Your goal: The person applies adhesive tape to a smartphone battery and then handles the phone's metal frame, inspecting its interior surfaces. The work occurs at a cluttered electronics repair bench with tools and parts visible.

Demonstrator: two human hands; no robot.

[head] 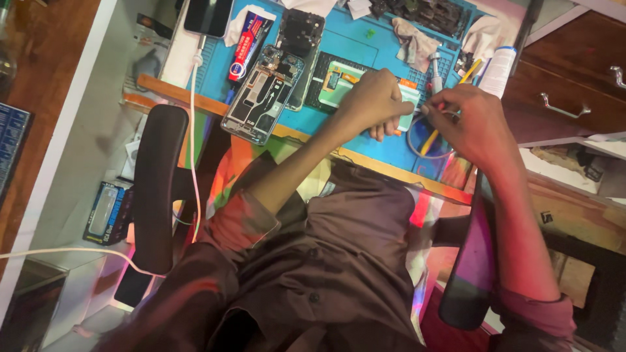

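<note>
My left hand is curled into a fist, pinning a pale green phone part to the blue work mat. Just right of it, my right hand pinches a small tool I can't make out. Left of the part lies an opened phone; beyond it, a glue tube.

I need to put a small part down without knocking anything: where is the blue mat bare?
Bare blue repair mat shows along the near edge, between the opened phone with exposed insides and the left hand. The far edge, with crumpled cloths, is crowded.
</note>
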